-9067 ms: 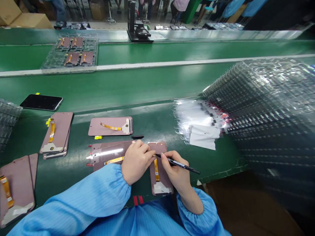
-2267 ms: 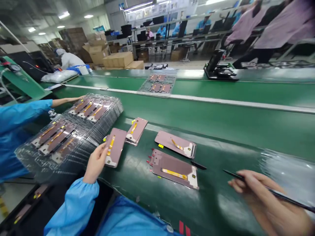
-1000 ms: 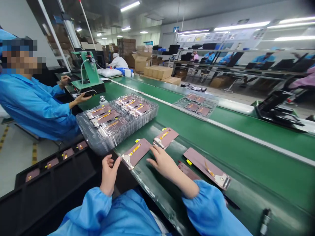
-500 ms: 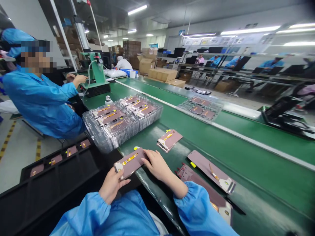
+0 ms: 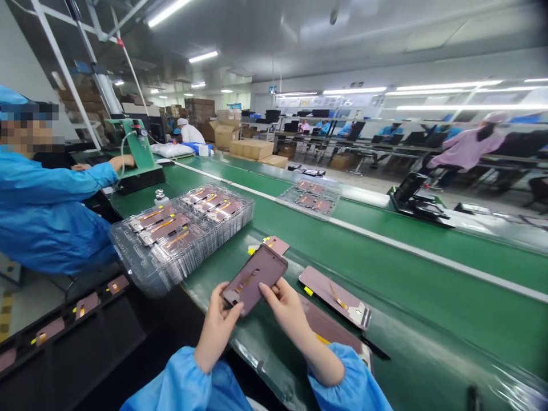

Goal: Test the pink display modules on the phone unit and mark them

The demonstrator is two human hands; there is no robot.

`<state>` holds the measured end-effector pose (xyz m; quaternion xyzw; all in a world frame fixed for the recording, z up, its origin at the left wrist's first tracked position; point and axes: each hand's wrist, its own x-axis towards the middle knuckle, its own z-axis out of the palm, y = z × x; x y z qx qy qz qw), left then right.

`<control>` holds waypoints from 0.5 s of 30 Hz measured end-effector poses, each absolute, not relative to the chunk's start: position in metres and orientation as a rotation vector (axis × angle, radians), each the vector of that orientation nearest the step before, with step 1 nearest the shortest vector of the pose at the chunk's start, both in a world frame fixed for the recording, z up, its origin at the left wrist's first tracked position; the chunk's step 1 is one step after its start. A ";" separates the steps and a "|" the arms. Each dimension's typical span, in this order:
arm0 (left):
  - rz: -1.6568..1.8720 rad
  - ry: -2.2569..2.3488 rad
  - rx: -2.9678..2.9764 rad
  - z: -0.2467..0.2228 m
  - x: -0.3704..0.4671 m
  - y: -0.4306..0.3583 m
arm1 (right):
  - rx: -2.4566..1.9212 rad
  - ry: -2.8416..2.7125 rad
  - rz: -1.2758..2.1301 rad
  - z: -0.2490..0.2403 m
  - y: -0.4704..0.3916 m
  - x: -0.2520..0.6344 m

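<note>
A flat mauve phone-sized panel (image 5: pixel 256 277) is held tilted above the green bench's near edge, a yellow tab at its upper left. My left hand (image 5: pixel 218 322) grips its lower left end, thumb on top. On its right edge, my right hand (image 5: pixel 285 305) is closed with thumb and fingers. Partly hidden behind it lies a smaller stack of panels (image 5: pixel 278 244). To the right rests a panel with an orange flex strip (image 5: pixel 336 297), and below that more panels (image 5: pixel 323 322) are partly covered by my right forearm.
Stacked clear trays (image 5: pixel 201 240) holding panels stand at left, beside a small metal-topped bottle (image 5: pixel 160 197). Another clear tray (image 5: pixel 310 197) lies across the white strip. A black rack (image 5: pixel 85 325) is at lower left. A person in blue (image 5: pixel 51 211) works at a green press (image 5: pixel 139 145).
The held panel has been raised and tilted more upright, now showing a plainer face with a darker frame. My right hand has shifted to its lower right edge. The view has turned right.
</note>
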<state>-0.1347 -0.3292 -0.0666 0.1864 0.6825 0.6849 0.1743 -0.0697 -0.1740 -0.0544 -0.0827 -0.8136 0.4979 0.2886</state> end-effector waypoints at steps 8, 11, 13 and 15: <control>1.690 2.364 0.977 -0.082 -0.139 -0.294 | -0.217 -2.249 0.736 -0.070 -0.183 -0.062; 1.797 2.360 0.849 -0.087 -0.136 -0.280 | -0.177 -2.283 0.629 -0.068 -0.188 -0.061; 1.833 2.345 0.825 -0.090 -0.138 -0.276 | -0.156 -2.309 0.592 -0.065 -0.187 -0.060; 1.856 2.308 0.835 -0.092 -0.141 -0.276 | -0.135 -2.334 0.581 -0.061 -0.184 -0.059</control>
